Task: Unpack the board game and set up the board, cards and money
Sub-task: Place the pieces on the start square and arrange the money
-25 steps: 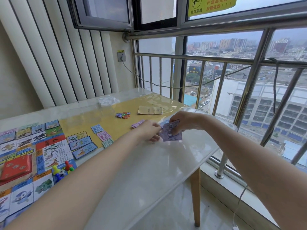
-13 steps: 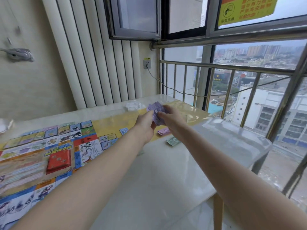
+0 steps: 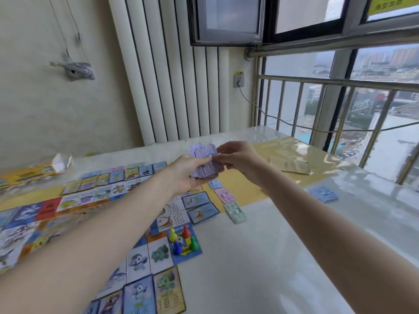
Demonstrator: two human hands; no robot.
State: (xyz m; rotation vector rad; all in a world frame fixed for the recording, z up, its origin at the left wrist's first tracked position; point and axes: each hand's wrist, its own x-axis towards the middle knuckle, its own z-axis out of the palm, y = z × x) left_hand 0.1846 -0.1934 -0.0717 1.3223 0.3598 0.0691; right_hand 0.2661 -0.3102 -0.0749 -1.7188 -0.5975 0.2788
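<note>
A stack of purple play money (image 3: 203, 161) is held above the table in my left hand (image 3: 189, 175), whose fingers curl round it. My right hand (image 3: 238, 158) pinches the stack's right edge. Below them the colourful game board (image 3: 95, 200) lies flat on the left of the table. Coloured pawns (image 3: 183, 241) stand on its near right corner. Small piles of money lie beside the board: blue (image 3: 215, 184), pink (image 3: 225, 195), green (image 3: 235, 213), and another blue pile (image 3: 324, 194) farther right. Two blue cards (image 3: 199, 206) lie at the board's edge.
A white table (image 3: 260, 257) carries a yellow plastic sheet (image 3: 294, 150) at the back with a beige packet (image 3: 290, 165). Crumpled white wrapping (image 3: 60, 162) lies at the far left. A metal railing (image 3: 340, 105) and window bound the right side.
The view has swung left and down. Both hands have lifted the purple money off the table and carried it leftward over the board's edge.
</note>
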